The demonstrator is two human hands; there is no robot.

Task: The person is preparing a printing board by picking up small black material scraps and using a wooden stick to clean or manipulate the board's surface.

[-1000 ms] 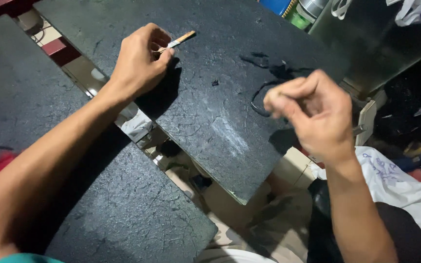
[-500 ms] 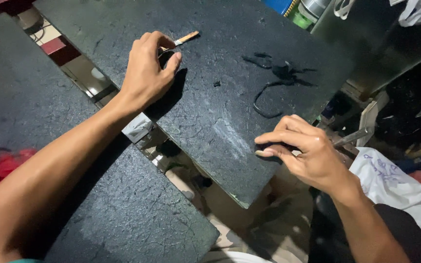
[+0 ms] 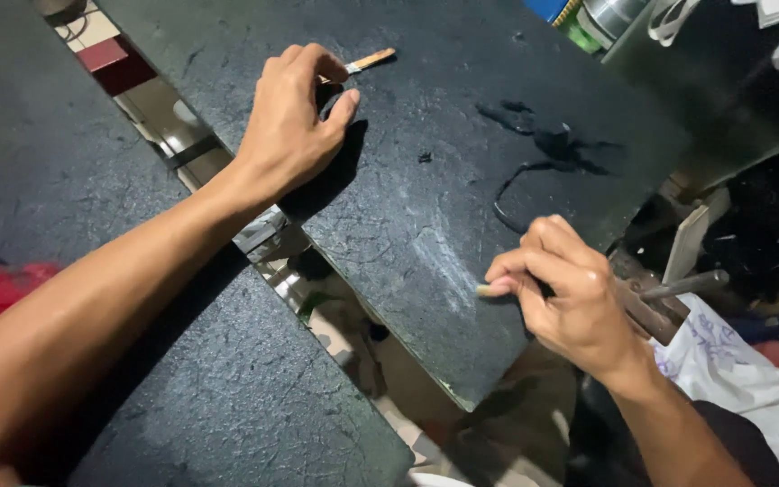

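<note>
Here the work looks to be marking out: the right hand pinches a small pale stub, perhaps chalk, its tip touching the dark sheet just beside a faint whitish smear. The fingers are closed tight around the stub, so little of it shows. The left hand lies well apart, farther up the same sheet, curled over a small tool with a pale wooden handle that juts out past the fingertips; what its working end is I cannot tell.

By my judgement the next stroke calls for light, even pressure, with the left hand pressing down so the sheet does not slide.

The sheet is matte black, rubbery or leathery, crazed with fine cracks and cut to straight edges, one corner overhanging near the right wrist. Thin black offcuts curl beyond the right hand. A second dark sheet lies under the left forearm.
</note>
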